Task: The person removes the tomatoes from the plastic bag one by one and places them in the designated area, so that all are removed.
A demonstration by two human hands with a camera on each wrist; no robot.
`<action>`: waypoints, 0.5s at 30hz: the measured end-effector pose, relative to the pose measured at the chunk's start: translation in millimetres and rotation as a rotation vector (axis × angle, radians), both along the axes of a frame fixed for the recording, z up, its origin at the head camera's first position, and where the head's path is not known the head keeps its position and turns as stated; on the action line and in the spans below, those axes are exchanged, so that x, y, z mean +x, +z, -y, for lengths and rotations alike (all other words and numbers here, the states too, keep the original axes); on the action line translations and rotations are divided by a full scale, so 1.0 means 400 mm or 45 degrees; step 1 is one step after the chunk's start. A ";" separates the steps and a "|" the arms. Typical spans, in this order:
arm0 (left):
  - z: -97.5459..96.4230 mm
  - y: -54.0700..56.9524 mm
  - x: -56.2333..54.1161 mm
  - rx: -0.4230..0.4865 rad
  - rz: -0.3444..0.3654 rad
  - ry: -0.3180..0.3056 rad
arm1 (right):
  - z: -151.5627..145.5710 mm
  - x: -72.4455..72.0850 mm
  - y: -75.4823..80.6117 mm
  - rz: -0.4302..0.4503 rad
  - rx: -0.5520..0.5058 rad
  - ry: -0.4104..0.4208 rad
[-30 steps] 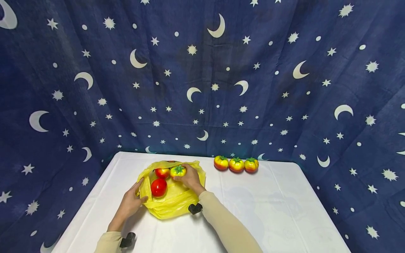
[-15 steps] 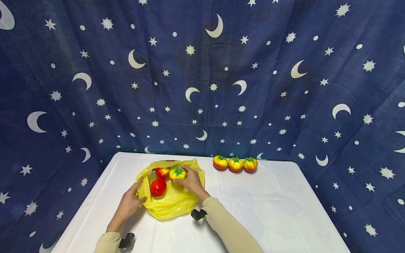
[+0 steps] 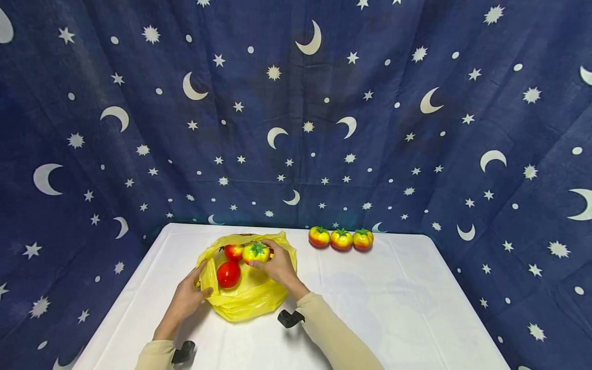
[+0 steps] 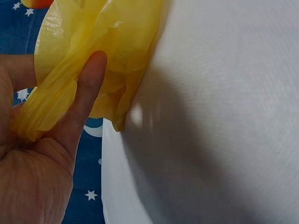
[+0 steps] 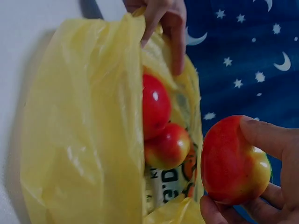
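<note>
A yellow plastic bag [image 3: 250, 303] lies on the table with its mouth spread wide. My left hand [image 3: 187, 295] grips its left rim, the thin plastic bunched between thumb and fingers [image 4: 91, 77]. Inside sit a red tomato [image 3: 228, 274] and, behind it, a red-and-yellow tomato [image 3: 233, 252]; both also show in the right wrist view. My right hand [image 3: 279, 264] holds another red-and-yellow tomato [image 5: 233, 161] with a green leafy top, thumb on one side and fingers on the other. In the head view this tomato overlaps the bag's opening.
Three red-and-yellow tomatoes [image 3: 341, 239] stand in a row near the back edge of the white-covered table [image 3: 384, 293]. Behind and beside the table hangs a dark blue curtain [image 3: 296, 103] with moons and stars.
The tomato in my right hand looks a little larger and closer to the head camera, and my right forearm has drawn back slightly. My left hand keeps its grip on the bag.
</note>
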State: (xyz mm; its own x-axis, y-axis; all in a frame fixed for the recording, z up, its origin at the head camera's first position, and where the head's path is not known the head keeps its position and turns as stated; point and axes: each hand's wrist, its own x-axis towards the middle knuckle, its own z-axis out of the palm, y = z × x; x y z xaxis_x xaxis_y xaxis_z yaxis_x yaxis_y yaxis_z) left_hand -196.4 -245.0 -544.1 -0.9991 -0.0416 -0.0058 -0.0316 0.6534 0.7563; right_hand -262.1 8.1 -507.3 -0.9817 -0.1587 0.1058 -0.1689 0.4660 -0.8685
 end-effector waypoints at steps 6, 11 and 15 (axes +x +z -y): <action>0.003 -0.005 0.001 -0.003 0.004 -0.002 | -0.003 0.023 0.025 -0.025 -0.052 0.027; 0.005 -0.009 0.000 -0.010 0.005 0.001 | -0.005 0.049 0.051 -0.032 -0.106 0.074; 0.005 -0.008 0.000 -0.005 0.034 0.007 | -0.007 0.072 0.067 -0.034 -0.139 0.117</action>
State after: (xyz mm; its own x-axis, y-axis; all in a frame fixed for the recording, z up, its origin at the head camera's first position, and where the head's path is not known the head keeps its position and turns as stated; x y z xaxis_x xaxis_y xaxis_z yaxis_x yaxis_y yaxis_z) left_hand -196.3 -247.0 -547.2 -0.9984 -0.0469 -0.0325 -0.0553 0.6562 0.7526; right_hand -233.1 10.8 -480.5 -0.9602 -0.2337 0.1530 -0.2300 0.3506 -0.9079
